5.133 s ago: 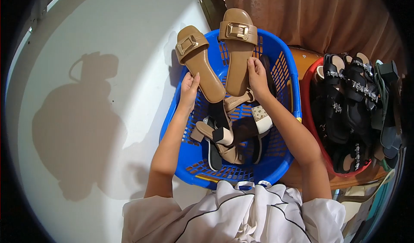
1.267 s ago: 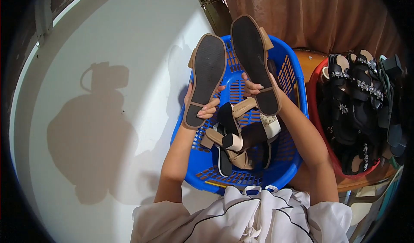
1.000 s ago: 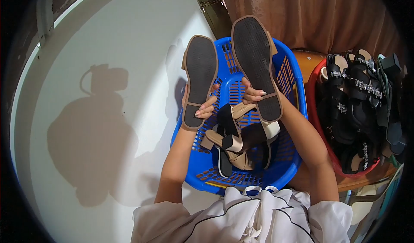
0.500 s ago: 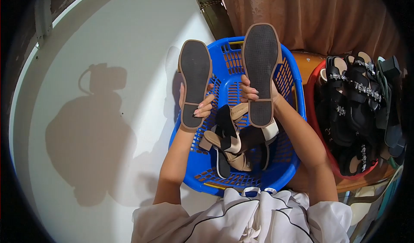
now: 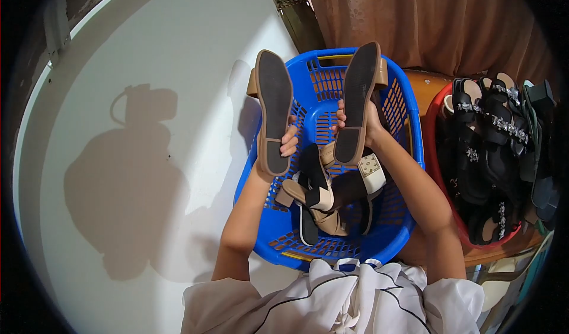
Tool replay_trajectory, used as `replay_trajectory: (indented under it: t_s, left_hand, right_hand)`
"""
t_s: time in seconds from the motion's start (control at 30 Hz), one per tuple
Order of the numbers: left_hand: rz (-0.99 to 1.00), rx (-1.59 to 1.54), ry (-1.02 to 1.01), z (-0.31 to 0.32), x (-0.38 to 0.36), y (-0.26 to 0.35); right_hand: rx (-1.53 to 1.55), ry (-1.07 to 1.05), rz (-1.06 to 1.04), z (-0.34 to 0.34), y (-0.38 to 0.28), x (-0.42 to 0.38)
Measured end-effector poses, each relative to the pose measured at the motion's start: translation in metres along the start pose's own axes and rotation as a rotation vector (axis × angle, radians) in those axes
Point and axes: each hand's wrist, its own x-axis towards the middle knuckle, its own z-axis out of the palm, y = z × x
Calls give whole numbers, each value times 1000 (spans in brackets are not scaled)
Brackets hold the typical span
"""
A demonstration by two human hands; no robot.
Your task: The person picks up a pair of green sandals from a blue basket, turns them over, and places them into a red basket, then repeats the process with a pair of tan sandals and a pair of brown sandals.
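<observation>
My left hand [image 5: 288, 138] grips a tan slide sandal [image 5: 274, 103] near its heel, the black sole facing me. In my right hand [image 5: 371, 122] is a matching slide sandal [image 5: 360, 91], also sole toward me and tilted to the right. A tan strap shows at the outer side of each one. Both are held up over a blue plastic basket [image 5: 409, 206]. Inside the basket lie several sandals, among them a beige heeled sandal [image 5: 294, 190] and one with a white patterned strap [image 5: 371, 165].
At the right, a red basin [image 5: 435, 150] holds black sandals with jewelled straps [image 5: 495, 124]; it rests on a wooden surface [image 5: 424, 91]. A brown curtain [image 5: 427, 26] hangs behind. A white wall-like surface [image 5: 213, 38] with shadows fills the left.
Both sandals have turned, so their soles angle sideways and the outer straps show more. The right sandal has come lower. The things in the basket lie as before.
</observation>
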Motion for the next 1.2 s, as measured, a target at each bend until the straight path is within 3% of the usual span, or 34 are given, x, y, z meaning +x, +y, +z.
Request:
replay_trajectory:
  t_s: [0.03, 0.13, 0.27, 0.4, 0.43, 0.57, 0.67, 0.87, 1.2]
  left_hand:
    - [65, 53, 59, 4, 3, -2]
    - [301, 415, 518, 24, 6, -8]
    - [262, 386, 591, 21, 4, -5]
    - [236, 454, 313, 23, 9, -8]
    - [243, 483, 278, 26, 10, -9]
    - [280, 566, 313, 18, 11, -12]
    - [321, 606, 381, 6, 10, -13]
    - [348, 636, 358, 21, 10, -15]
    - [385, 825, 361, 10, 5, -16]
  right_hand:
    - [-11, 49, -11, -2, 0, 1]
    - [-52, 125, -102, -7, 2, 3]
    - [-42, 174, -168, -4, 1, 1]
    - [39, 112, -213, 1, -3, -1]
    - [89, 11, -239, -2, -2, 1]
    - [71, -36, -277, -8, -8, 3]
    - [12, 100, -398, -4, -4, 2]
    - [107, 222, -289, -12, 4, 7]
    - [118, 156, -341, 0, 14, 1]
